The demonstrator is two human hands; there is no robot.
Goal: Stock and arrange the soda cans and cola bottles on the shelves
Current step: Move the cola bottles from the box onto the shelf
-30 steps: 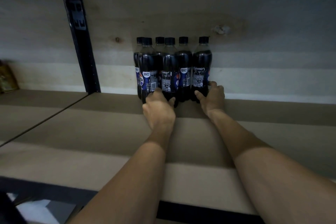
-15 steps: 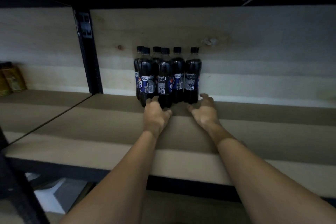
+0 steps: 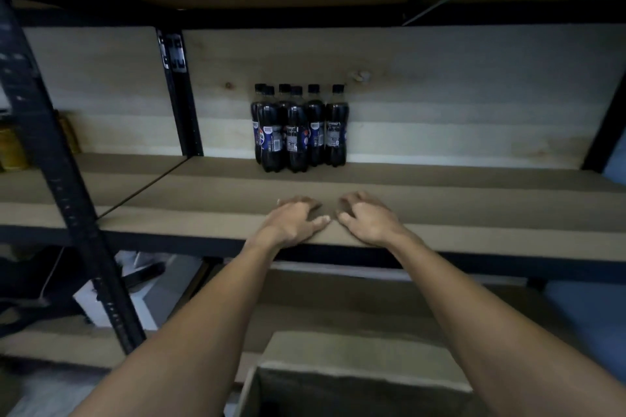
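Several dark cola bottles (image 3: 298, 130) with black caps and blue labels stand upright in a tight cluster at the back of the brown shelf (image 3: 474, 206), against the pale wooden back panel. My left hand (image 3: 293, 220) and my right hand (image 3: 366, 218) hover side by side over the shelf's front part, well in front of the bottles. Both hold nothing, and their fingers are loosely curled. No soda cans are in sight.
A black upright post (image 3: 67, 200) stands at the left front and another (image 3: 179, 95) at the back. An open cardboard box (image 3: 355, 379) sits below between my arms. Yellowish packages (image 3: 13, 149) stand on the left shelf bay. A lower shelf (image 3: 355, 308) lies underneath.
Both hands have let go of the bottles and drawn back toward the shelf's front edge. The camera has pulled back, and the box below has come into view.
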